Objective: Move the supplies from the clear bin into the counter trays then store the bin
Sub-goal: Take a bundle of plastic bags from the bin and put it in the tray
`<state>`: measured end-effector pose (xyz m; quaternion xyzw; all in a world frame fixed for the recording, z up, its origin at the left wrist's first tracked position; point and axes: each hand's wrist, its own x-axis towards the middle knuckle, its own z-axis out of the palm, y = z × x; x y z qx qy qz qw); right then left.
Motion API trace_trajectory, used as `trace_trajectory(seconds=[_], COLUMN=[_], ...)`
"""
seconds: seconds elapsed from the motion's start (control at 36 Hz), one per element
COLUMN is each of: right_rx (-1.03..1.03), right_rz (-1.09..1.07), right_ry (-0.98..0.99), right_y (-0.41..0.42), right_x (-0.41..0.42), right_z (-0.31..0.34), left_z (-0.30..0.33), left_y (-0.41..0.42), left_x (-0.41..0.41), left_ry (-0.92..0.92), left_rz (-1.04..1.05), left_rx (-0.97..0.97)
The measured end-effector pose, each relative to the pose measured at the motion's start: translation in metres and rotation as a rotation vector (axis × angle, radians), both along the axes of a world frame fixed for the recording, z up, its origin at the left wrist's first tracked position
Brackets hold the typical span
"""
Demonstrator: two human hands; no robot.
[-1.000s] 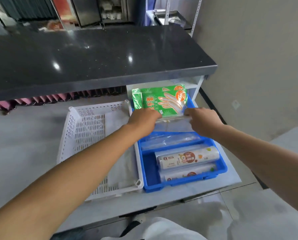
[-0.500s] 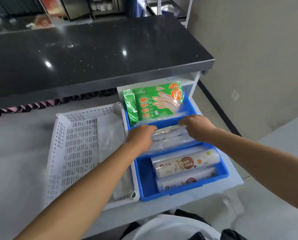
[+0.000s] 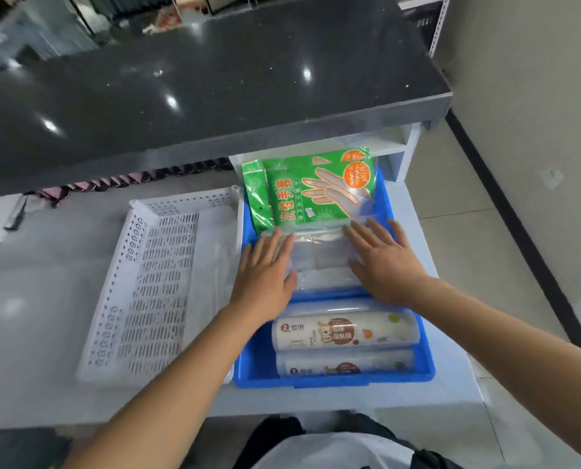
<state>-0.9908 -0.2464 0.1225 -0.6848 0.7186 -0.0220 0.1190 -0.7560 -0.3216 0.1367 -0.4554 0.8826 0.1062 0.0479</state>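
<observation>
A blue tray (image 3: 333, 380) stands on the lower counter. At its far end lie green packs of disposable gloves (image 3: 316, 191). In its middle lies a stack of clear plastic bags (image 3: 322, 258). My left hand (image 3: 265, 272) rests flat on the stack's left side, fingers spread. My right hand (image 3: 380, 262) lies flat on its right side, fingers spread too. Neither hand grips anything. Two wrap rolls (image 3: 344, 331) fill the near end of the tray. The clear bin is not in view.
A white perforated tray (image 3: 153, 282) with a clear sheet in it stands left of the blue tray. A black countertop (image 3: 197, 89) overhangs the far side. A white shelf unit (image 3: 404, 150) sits behind the blue tray. Tiled floor lies to the right.
Both hands drew the clear bags toward me from under the green packs, laid them in the tray's middle, and opened flat on top. The camera moved closer.
</observation>
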Motion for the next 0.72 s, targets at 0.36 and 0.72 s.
trace_trajectory(seconds=[0.36, 0.72], right_rx=[0.023, -0.091], right_rz=[0.001, -0.01], right_ry=[-0.017, -0.302], right_y=[-0.003, 0.063], right_x=[-0.001, 0.098], right_z=[0.013, 0.103], left_z=[0.002, 0.057], left_y=[0.004, 0.11], left_x=[-0.012, 0.113], left_ry=[-0.097, 0.361], left_rz=[0.158, 0.362], left_rx=[0.008, 0.093])
